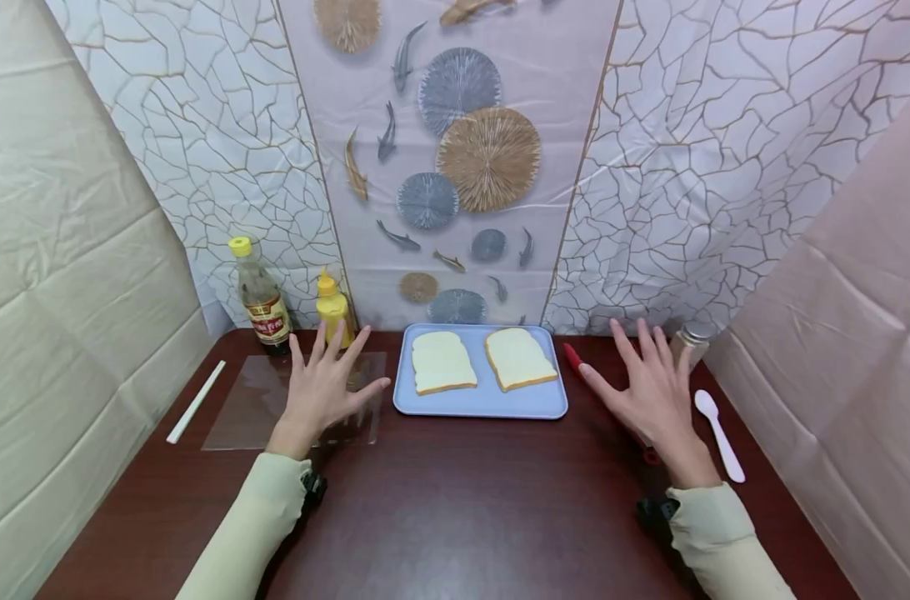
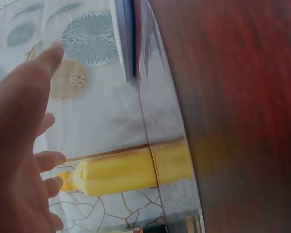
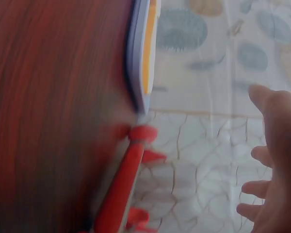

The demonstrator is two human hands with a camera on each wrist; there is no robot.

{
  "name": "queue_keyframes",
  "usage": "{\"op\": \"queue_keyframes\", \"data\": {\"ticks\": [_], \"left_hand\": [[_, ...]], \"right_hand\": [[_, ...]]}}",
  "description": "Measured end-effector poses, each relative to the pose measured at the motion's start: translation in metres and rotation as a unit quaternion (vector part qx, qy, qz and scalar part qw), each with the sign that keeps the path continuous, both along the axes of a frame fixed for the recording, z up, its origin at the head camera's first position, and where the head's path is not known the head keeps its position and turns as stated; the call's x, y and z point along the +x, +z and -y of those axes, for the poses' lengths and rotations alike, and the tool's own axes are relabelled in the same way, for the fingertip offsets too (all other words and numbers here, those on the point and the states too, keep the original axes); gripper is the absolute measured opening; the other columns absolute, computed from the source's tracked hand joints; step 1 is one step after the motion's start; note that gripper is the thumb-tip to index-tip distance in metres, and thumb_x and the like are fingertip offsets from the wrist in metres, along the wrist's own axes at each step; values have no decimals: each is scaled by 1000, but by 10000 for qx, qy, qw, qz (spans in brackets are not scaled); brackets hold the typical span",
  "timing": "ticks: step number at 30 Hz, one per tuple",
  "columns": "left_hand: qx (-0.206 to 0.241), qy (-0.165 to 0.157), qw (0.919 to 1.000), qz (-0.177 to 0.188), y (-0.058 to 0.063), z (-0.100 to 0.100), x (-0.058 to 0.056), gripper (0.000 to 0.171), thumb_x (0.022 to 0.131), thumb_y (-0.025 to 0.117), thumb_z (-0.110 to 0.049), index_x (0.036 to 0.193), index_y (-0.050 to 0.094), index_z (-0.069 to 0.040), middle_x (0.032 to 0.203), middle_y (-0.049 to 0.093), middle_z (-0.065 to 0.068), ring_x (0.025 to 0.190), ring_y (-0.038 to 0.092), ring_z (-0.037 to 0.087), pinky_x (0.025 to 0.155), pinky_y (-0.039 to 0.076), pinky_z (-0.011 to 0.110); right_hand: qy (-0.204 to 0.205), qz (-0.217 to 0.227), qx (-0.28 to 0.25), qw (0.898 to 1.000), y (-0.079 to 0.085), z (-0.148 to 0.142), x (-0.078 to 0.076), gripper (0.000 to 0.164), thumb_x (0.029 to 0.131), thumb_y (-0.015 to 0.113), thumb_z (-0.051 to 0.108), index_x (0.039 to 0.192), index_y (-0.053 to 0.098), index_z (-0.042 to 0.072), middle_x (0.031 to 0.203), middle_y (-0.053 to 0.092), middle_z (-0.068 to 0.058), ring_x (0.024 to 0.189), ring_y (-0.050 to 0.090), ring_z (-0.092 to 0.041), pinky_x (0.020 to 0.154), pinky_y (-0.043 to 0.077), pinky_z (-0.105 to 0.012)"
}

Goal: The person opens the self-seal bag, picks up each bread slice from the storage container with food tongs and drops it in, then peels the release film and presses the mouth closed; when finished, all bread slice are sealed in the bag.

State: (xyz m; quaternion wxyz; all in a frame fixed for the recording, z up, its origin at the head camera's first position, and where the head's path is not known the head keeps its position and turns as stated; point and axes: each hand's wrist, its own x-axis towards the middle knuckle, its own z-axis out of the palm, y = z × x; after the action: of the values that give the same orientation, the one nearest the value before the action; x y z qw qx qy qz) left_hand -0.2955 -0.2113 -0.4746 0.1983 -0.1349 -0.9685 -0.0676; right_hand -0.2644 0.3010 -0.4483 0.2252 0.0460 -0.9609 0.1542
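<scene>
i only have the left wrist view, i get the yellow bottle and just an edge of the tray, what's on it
Observer: Two slices of bread lie side by side on the blue tray.
Operator: ok and anything past that on the right
Observer: Yes, the right hand, with its fingers spread and nothing held in them.
Operator: what's on the far side of it, away from the bread
Observer: A white spoon, lying to the right of that hand.
</scene>
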Motion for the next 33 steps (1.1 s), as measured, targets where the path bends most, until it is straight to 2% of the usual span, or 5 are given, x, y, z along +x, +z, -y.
{"op": "queue_keyframes", "data": {"ticks": [7,16,21,27,33], "left_hand": [[533,-469,9971,283,-1,11,3,63,103,72,-49,155,61,-17,167,49,20,159,41,43,126,13,82],[763,-865,9758,1859,-10,26,-1,47,107,70,-32,148,66,-10,163,52,24,152,49,44,121,20,86],[881,-901,9706,2049,-12,25,-8,48,107,70,-30,148,65,-7,165,49,27,153,47,46,121,26,82],[1090,-1068,9708,1853,-16,29,-7,38,103,75,-21,138,72,-5,142,70,19,131,68,37,111,54,59],[1071,-1251,9659,1999,-21,30,-9,38,103,75,-16,139,72,-7,147,68,19,137,65,38,113,53,58]], "right_hand": [[1412,-497,-460,9877,-6,50,-2,78,99,77,35,166,44,11,170,42,-25,154,42,-50,123,33,-73],[3366,1183,-1114,9275,-22,175,2,77,108,68,37,171,31,14,177,35,-12,164,33,-31,132,31,-55],[3845,1818,-1192,8972,-23,233,-1,69,110,62,40,168,38,9,175,39,-12,161,41,-29,131,36,-50],[3884,2133,-788,8930,-28,289,-7,62,113,55,40,162,47,3,171,44,-16,161,40,-29,130,38,-48],[3411,2307,357,9106,-35,324,-3,72,112,55,48,166,39,4,174,38,-15,163,35,-29,133,32,-47]]}}
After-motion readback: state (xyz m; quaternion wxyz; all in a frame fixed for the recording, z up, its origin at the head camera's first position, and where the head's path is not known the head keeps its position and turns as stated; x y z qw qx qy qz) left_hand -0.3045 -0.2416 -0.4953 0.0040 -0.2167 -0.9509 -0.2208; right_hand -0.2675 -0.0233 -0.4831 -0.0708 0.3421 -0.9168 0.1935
